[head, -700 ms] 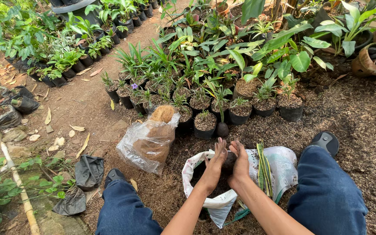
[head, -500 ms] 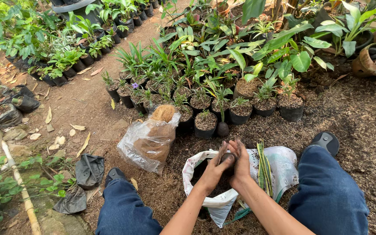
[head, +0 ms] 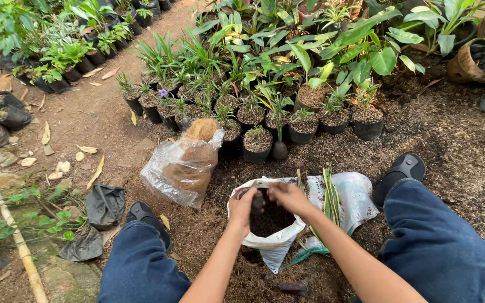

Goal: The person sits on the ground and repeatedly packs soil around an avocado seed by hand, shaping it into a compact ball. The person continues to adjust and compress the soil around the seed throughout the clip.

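Note:
I sit on the ground with a white sack of dark soil between my knees. My left hand grips a small black pot over the sack's mouth. My right hand is cupped beside it above the soil, fingers curled, soil on them. Whether it holds soil I cannot tell. Long green leaves lie on the flattened sack to the right.
A clear plastic bag of brown coconut fibre stands to the left. Rows of potted plants in black pots line the far side. Empty black grow bags lie by my left foot. A bamboo pole runs along the left.
My hands have drawn back from the sack's far rim toward me, and the left one has come up with the small black pot.

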